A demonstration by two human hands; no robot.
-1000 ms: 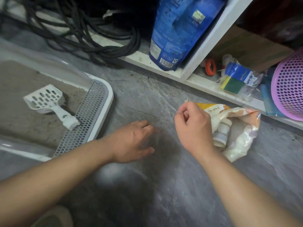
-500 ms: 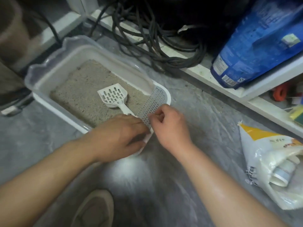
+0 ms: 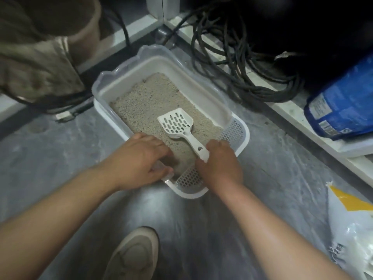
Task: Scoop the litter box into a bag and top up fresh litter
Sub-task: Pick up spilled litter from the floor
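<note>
Scoop (image 3: 177, 126) lies on litter inside box (image 3: 129, 77), toward box's near mesh end. Long axis runs diagonally: slotted head toward box centre, handle toward right hand (image 3: 221, 164). Right hand nearer, curled at handle tip, touching it (full grasp not confirmed). Left hand (image 3: 141, 158) clamps box's near rim, fingers inside over litter. White bag (image 3: 351, 229) well right of box. Versus half-second earlier: right hand moved from mesh onto handle; left hand shifted along rim.
</note>
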